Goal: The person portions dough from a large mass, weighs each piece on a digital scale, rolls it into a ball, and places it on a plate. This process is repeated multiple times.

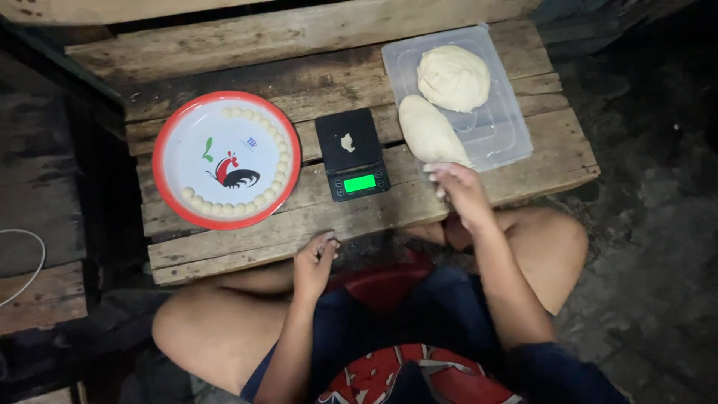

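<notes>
Right hand (462, 193) gripping the long dough lump (430, 133) right of the black scale (351, 153), fingers (436, 172) closed on its near end, likely to pinch off. Small dough scrap (348, 142) on the scale. Left hand (314, 262) loosely curled, empty, on the counter (247, 247) edge below the scale. Plate (172, 150) of dough balls (228, 209) left of the scale, within reach.

Pinching end of elongated dough piece (428, 132) with right hand (460, 191), centre right; resting left hand (315, 258) on pallet table (224, 45) edge, lower centre.
</notes>
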